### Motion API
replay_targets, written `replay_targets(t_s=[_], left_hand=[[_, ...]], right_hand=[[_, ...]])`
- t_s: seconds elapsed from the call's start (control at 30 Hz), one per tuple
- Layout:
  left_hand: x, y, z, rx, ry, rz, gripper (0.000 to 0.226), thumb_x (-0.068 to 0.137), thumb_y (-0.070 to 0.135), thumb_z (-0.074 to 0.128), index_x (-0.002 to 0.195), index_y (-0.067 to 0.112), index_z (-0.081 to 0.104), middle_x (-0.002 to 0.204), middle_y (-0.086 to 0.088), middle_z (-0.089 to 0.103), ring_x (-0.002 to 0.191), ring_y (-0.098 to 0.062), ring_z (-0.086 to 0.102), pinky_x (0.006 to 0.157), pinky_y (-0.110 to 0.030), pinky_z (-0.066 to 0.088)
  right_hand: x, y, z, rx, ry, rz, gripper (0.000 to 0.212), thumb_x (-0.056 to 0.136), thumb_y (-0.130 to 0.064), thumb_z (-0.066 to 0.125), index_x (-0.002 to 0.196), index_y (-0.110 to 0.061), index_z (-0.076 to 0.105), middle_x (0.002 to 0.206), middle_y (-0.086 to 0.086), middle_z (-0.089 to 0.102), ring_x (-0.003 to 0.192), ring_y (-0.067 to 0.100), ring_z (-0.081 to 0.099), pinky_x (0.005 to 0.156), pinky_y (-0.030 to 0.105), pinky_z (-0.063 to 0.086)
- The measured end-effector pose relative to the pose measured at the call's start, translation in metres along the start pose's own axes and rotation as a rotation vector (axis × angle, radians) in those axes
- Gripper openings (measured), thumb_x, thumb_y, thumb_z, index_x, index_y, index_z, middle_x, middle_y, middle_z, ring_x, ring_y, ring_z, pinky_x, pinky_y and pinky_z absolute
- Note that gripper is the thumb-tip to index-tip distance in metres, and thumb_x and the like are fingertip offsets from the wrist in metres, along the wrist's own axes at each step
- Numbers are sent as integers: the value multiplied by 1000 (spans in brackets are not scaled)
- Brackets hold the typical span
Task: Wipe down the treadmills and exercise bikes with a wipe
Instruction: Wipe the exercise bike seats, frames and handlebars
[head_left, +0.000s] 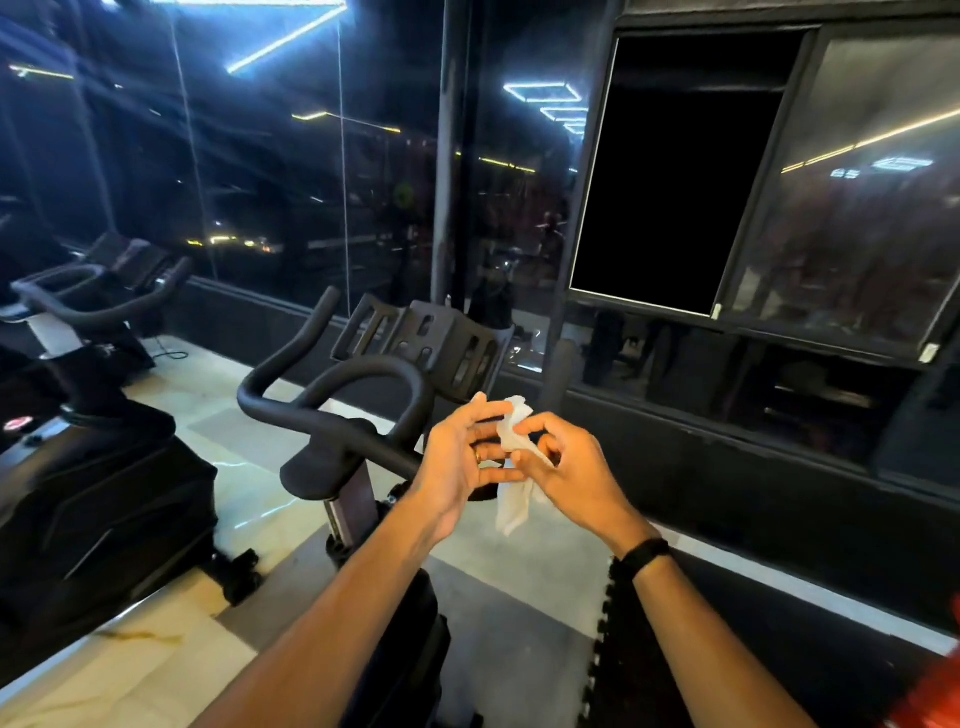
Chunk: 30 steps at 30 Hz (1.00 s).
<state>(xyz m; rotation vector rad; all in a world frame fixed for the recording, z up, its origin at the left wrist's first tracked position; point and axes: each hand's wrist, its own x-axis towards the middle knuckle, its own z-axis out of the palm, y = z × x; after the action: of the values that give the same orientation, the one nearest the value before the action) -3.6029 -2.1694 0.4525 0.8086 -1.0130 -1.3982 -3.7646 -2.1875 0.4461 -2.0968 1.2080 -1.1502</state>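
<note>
Dark glass walls wrap this gym corner, throwing back strips of ceiling light, and pale polished floor tiles (171, 670) run under the machines. I take the near exercise bike (332, 415) as my landmark: matte black, with curved tubular handlebars looping forward and a slotted plastic console tray mounted behind them. To its left stands a second exercise bike (93, 364) of the same rounded black build, well apart. To its right a black-framed sliding window (675, 176) sits in the wall, one pane pure black. Below and right of the bike lies a rubber mat (613, 649) with a toothed interlocking edge.

Both my forearms reach out just right of the handlebars. My left hand (457, 462) is turned palm inward, its fingers (493, 415) lightly spread and mostly straight, touching the wipe (511, 467). My right hand (566, 467) faces it, thumb and forefinger pinching the wipe near its top, the other fingers curled loosely. A black band (644, 556) circles that wrist. The wipe is white, thin and crumpled, held between the two hands beside the bike's right grip, its lower end hanging limp below them.
</note>
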Motion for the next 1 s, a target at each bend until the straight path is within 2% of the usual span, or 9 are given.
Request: replay_targets(t_s=[0.13, 0.27, 0.4, 0.47, 0.67, 0.77, 0.87, 0.93, 1.0], left_hand=[[5, -1, -8, 73, 178, 36, 35, 101, 35, 49, 110, 9, 70, 111, -14, 71, 83, -28, 70, 77, -45, 58], [5, -3, -22, 3, 347, 89, 32, 101, 29, 49, 106, 3, 68, 98, -14, 72, 70, -28, 67, 63, -36, 56], [5, -9, -33, -40, 544, 149, 25, 100, 18, 46, 97, 3, 66, 86, -14, 69, 53, -21, 59, 50, -30, 47], [4, -13, -39, -68, 622, 161, 24, 98, 15, 44, 94, 3, 65, 82, -16, 67, 47, -19, 53, 44, -28, 42], [-5, -20, -75, -127, 740, 172, 38, 105, 27, 37, 91, 3, 63, 71, -15, 62, 45, -21, 48, 44, -28, 38], [-9, -18, -88, -135, 778, 189, 38, 106, 27, 36, 88, 5, 61, 66, -13, 59, 41, -16, 48, 40, -25, 38], [-12, -15, -96, -143, 788, 213, 38, 107, 24, 36, 88, 4, 61, 64, -13, 58, 37, -13, 47, 36, -20, 38], [-11, -13, -98, -150, 790, 222, 37, 107, 22, 36, 89, 2, 61, 62, -12, 57, 36, -12, 47, 35, -19, 37], [-10, -14, -99, -148, 781, 229, 36, 107, 22, 36, 90, 2, 61, 62, -12, 56, 36, -12, 46, 34, -19, 36]], right_hand=[[9, 8, -8, -25, 248, 138, 19, 96, -13, 61, 78, -8, 63, 72, 9, 60, 62, 9, 49, 60, 28, 40], [10, 2, -14, -127, 578, 151, 20, 99, -19, 56, 79, -19, 59, 68, -6, 57, 61, 11, 53, 54, 23, 40], [8, -16, 21, -379, 229, 71, 19, 103, -28, 51, 111, -16, 63, 90, 3, 68, 78, 20, 67, 71, 38, 56], [8, -21, 49, -434, 73, 60, 21, 102, -28, 50, 117, -22, 64, 99, 7, 72, 90, 28, 67, 79, 42, 54], [24, -31, 96, -376, 5, 45, 21, 100, -31, 51, 96, -16, 65, 84, 5, 68, 82, 26, 62, 68, 37, 47], [36, -37, 101, -132, -94, 36, 27, 99, -34, 58, 118, -18, 68, 86, 4, 69, 74, 9, 60, 71, 26, 44], [42, -35, 95, 54, -24, 60, 31, 95, -33, 66, 123, -20, 62, 82, 0, 66, 76, 2, 61, 74, 16, 47], [44, -23, 92, -128, -25, 72, 52, 85, -37, 76, 130, -23, 56, 105, -1, 57, 98, 3, 53, 89, 19, 46], [44, -21, 97, -432, -167, 96, 76, 73, -49, 81, 137, -25, 48, 124, -1, 45, 118, 17, 42, 99, 30, 42]])
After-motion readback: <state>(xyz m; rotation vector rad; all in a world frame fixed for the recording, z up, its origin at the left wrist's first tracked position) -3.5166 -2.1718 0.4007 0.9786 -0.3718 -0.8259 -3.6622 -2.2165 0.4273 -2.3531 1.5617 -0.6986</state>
